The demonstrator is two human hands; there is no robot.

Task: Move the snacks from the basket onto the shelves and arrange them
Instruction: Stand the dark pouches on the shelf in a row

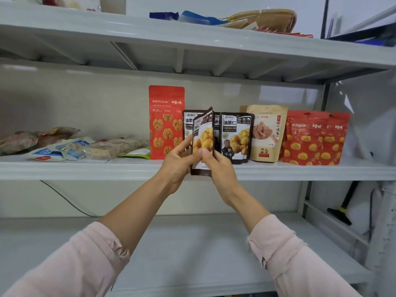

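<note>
Both hands hold one dark brown chestnut pouch (203, 133) upright in front of the middle shelf (85, 168). My left hand (177, 161) grips its left side, and my right hand (214, 166) pinches its lower right edge. Behind it stand more dark chestnut pouches (235, 136), a tall red walnut bag (166, 123) to the left, a tan hawthorn-strip bag (267, 133) and two red chestnut bags (315, 138) to the right. The basket is out of view.
Flat snack packets (70, 146) lie on the left part of the middle shelf. The upper shelf (192, 39) carries blue and tan packs. The lower shelf (192, 243) lies under my forearms. A black tool (342, 206) hangs at the right.
</note>
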